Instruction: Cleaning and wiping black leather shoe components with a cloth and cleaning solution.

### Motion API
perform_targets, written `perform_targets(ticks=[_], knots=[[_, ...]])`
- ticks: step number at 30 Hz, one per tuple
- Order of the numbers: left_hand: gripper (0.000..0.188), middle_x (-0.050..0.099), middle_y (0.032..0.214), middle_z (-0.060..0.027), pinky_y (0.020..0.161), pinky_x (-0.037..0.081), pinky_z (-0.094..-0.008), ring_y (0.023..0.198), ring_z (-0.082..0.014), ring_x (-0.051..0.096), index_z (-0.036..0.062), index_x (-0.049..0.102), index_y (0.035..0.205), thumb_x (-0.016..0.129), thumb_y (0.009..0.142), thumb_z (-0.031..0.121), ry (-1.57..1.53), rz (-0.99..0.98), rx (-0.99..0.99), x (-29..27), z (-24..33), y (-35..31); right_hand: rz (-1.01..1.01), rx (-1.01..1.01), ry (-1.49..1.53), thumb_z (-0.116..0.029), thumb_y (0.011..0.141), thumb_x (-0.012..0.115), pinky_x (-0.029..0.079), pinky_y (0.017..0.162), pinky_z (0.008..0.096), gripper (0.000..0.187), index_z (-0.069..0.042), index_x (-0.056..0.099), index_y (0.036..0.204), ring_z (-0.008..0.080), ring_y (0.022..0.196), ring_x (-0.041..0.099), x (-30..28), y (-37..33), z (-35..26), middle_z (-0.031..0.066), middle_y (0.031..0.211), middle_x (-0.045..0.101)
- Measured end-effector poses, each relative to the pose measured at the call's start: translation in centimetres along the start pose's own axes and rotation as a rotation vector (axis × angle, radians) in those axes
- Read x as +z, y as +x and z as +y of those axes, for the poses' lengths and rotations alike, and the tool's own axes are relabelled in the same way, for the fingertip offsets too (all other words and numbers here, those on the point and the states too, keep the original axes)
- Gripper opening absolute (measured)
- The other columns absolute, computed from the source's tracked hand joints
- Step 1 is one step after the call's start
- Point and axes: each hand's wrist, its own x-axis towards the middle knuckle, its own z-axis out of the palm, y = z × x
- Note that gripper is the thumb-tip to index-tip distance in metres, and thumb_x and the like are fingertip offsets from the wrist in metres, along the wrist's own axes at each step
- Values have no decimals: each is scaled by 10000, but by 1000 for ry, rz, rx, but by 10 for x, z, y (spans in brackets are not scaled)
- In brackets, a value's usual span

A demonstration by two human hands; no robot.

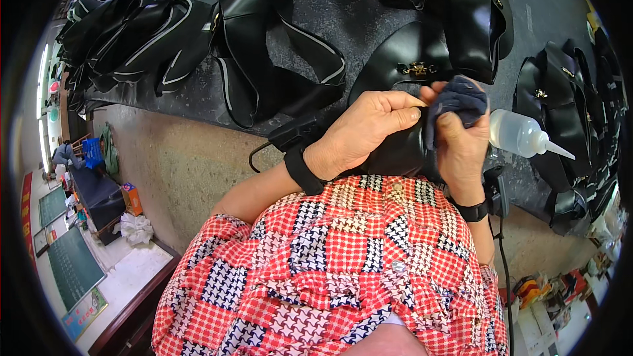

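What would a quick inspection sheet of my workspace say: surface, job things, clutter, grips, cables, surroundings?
Surface: dark table, scuffed.
Job's things: held black piece, glossy; dark cloth, bunched; clear bottle with a pointed spout, standing or lying unclear.
Clutter: black pieces with pale edging heaped at left; black pieces with gold-coloured fittings at right.
Grips: left hand, grip closed on the held piece's upper edge; right hand, grip closed on the cloth.
Cables: black cable beside the right forearm; plug end not visible.
Surroundings: orange box and green boards at far left.
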Motion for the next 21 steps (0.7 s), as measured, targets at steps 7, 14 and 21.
perform_targets(ticks=[7, 14, 21], knots=[[207, 563, 959, -14, 796, 408, -196, 885, -62, 509, -44, 575, 1036, 490, 880, 62, 276, 24, 94, 5, -2, -2, 16, -87, -195, -29, 815, 594, 506, 753, 290, 275, -12, 457, 1053, 201, 853, 608, 10, 0, 13, 115, 923, 589], [191, 554, 882, 19, 736, 408, -192, 825, -35, 495, -38, 585, 1021, 509, 870, 51, 247, 23, 29, 7, -11, -6, 113, 32, -139, -30, 829, 571, 527, 616, 272, 207, -9, 465, 1005, 183, 685, 626, 21, 9, 7, 108, 854, 596], [213, 608, 952, -48, 780, 450, -206, 856, -74, 563, -42, 561, 1053, 497, 874, 54, -3, 22, -4, 4, -4, -5, 66, 83, 119, -97, 815, 596, 486, 807, 337, 217, -11, 510, 995, 225, 886, 598, -16, -2, -12, 123, 947, 598]])
